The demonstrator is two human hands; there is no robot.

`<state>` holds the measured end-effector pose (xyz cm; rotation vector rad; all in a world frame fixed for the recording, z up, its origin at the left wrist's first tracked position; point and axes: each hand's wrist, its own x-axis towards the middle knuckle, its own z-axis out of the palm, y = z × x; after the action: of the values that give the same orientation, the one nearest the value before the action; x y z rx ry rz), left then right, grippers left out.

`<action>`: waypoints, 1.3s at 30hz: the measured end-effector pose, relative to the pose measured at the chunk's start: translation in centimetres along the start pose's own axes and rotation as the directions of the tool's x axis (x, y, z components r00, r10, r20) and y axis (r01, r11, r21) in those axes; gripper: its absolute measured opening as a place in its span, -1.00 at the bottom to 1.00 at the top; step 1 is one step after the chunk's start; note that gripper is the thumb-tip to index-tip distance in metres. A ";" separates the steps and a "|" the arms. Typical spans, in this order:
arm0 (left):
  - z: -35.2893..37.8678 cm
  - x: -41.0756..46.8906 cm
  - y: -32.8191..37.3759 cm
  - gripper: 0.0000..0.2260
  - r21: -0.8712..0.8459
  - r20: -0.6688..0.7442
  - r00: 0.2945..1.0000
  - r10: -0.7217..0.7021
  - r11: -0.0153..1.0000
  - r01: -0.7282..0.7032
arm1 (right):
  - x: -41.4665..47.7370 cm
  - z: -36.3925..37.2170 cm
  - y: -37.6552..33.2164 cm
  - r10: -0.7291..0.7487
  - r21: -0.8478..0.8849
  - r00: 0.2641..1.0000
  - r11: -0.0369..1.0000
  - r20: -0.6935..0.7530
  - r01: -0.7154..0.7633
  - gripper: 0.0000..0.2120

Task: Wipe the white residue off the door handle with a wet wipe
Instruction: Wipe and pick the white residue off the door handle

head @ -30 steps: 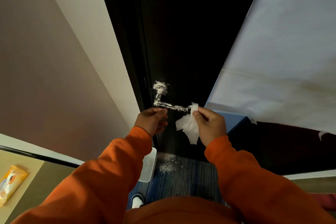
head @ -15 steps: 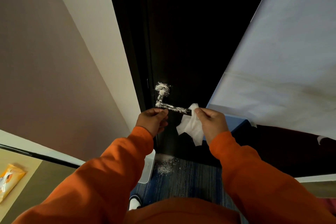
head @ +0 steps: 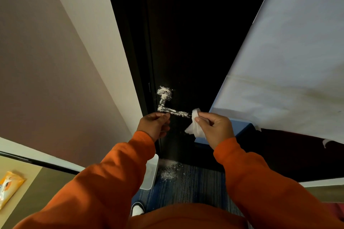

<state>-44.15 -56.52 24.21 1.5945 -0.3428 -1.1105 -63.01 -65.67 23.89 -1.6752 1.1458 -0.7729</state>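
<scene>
The right hand [head: 216,128] is clamped on the wet wipe [head: 196,126], thumb and forefinger pinching its upper fold while the rest hangs loose below; that fold touches the free end of the door handle [head: 173,112], which juts from the dark door [head: 186,42] just above both hands. The left hand [head: 153,126] has its fingers curled, with the tips right at the lever near its bend; whether it grips the lever or only touches it, I cannot tell. Over the last second little has changed: the right hand has stayed at the lever's tip and only settled the wipe closer against it, and the left has kept its place; the white residue [head: 164,92] looks as thick as before along the lever, up the neck and over the round base. I judge that the wiping stroke is only now beginning, with nearly the whole task left. Counted: two hands, both in orange sleeves; one wipe in use; one handle, coated from end to end; one patch of white powder [head: 168,173] on the floor below it; one white bin [head: 149,174] beside that patch; one shoe [head: 137,209] showing; one orange packet [head: 10,188] on the tabletop [head: 37,178] at the far left, well apart from the door; one large pale sheet [head: 288,70] on the right.
</scene>
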 end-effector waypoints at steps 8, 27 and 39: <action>0.2 -0.3 0.1 -0.91 0.005 -0.010 1.000 -0.002 1.000 0.002 | 1.0 1.2 -0.9 -0.071 -0.012 0.992 0.997 0.105 0.072 -0.72; 0.1 -0.3 0.2 -0.88 0.000 -0.011 1.000 -0.001 1.000 0.001 | 1.6 0.1 -0.8 0.032 0.130 0.991 0.990 0.130 -0.049 -0.83; 0.1 -0.1 0.2 -0.91 0.022 -0.017 1.000 0.006 1.000 -0.006 | 2.7 0.6 -0.9 0.101 0.083 0.977 0.989 0.188 -0.118 -0.92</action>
<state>-44.19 -56.58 24.42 1.6202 -0.3495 -1.0914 -61.18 -67.88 24.50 -1.5566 1.0477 -0.5808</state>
